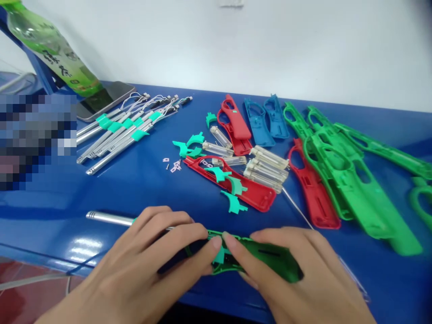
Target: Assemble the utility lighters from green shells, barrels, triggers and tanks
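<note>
Near the front of the table, a green lighter shell half (270, 258) lies open side up between my two hands. My left hand (162, 252) is closed around its narrow end, with thumb and index finger pinched at a small teal trigger piece (219, 256) in the shell. On the right, my right hand (297, 274) grips the wide end, its thumb pressing close to the left fingertips. A silver metal tube (110, 218) sticks out to the left from behind my left hand; where it meets the shell is hidden. Small parts under the fingers cannot be made out.
Silver tubes with wires and teal triggers (116, 135) lie at left, near a phone (114, 96) and green bottle (50, 49). Behind my hands are red shells (256, 195), loose triggers (232, 203), clear tanks (266, 166), blue shells (258, 121) and green shells (371, 198).
</note>
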### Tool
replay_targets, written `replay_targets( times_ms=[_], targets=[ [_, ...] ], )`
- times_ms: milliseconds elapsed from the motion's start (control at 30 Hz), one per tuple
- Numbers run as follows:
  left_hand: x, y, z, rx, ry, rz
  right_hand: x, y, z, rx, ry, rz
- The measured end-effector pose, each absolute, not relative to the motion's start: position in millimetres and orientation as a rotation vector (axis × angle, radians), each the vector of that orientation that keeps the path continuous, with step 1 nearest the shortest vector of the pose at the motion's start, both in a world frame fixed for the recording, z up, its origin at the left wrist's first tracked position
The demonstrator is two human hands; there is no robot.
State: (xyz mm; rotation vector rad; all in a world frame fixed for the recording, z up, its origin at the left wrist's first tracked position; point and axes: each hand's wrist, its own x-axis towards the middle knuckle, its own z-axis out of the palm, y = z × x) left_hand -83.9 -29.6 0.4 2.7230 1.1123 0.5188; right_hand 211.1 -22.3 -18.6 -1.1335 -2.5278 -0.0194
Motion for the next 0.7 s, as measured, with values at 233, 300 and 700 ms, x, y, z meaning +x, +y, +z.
replay_targets(
  times_ms=[233, 300, 700],
  targets=[
    [-76, -23, 7, 2.725, 1.144, 0.567, 210, -27, -16, -1.149, -2.391, 0.146],
    [-75, -17, 12, 2.81, 1.083, 0.52, 211, -28, -15, -1.146, -2.369, 0.171],
    [-63, -1, 23, 3.145, 0.717, 0.439, 209, -23, -18, -1.113, -2.31, 0.19]
  ],
)
